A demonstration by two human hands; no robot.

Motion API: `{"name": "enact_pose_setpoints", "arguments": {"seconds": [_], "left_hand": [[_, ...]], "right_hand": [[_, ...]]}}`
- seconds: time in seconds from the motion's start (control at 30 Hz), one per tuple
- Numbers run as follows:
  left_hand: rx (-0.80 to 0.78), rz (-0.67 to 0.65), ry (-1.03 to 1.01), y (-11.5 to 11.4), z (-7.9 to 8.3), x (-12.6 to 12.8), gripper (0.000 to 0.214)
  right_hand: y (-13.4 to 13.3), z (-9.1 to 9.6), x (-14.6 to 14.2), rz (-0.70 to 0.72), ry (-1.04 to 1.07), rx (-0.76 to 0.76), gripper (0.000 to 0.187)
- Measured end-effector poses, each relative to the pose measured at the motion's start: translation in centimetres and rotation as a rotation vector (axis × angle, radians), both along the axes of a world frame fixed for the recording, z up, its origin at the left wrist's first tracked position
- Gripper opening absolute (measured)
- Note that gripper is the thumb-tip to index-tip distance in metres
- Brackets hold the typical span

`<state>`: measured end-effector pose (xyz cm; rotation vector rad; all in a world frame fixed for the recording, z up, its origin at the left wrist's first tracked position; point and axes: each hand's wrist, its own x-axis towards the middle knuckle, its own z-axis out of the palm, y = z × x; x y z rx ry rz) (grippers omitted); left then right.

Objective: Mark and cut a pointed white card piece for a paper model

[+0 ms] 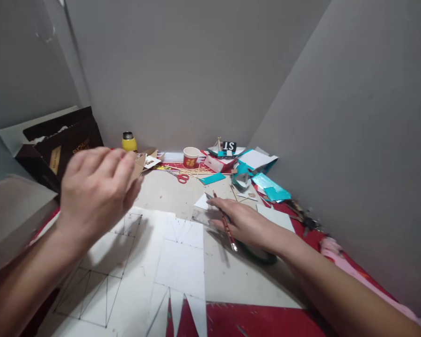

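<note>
My left hand is raised above the table's left side, blurred, its fingers curled together near a small brown cardboard piece; what it holds is unclear. My right hand lies low on the table with a red pencil between its fingers and its fingertips on a clear ruler. Under both hands lies white paper with pencilled triangle lines.
Red scissors, a paper cup, a yellow bottle, wooden sticks and teal card scraps crowd the far table. A dark box stands at left. Grey walls close in behind and at right.
</note>
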<state>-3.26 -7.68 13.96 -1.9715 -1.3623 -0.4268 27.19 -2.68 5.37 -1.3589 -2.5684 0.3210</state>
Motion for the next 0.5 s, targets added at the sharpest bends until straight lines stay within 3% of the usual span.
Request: {"name": "enact_pose_setpoints", "arguments": {"seconds": [0.13,0.2,0.37,0.5], "left_hand": [[-0.159,0.34,-0.12,-0.3,2.3,-1.0,0.058],[-0.223,0.419,-0.199,0.0,2.5,-2.4,0.057],[-0.274,0.424,-0.264,0.7,0.9,-5.1,0.042],[-0.384,0.373,-0.087,0.2,-1.3,-3.4,0.038]], "right_hand": [[-0.6,1.3,-0.5,0.022,0.017,-0.086,0.037],[-0.9,2.1,-0.6,0.034,0.046,-0.104,0.036],[-1.5,3.1,-1.0,0.061,0.058,-0.152,0.036],[-1.7,3.5,-2.5,0.142,0.165,-0.123,0.024]]}}
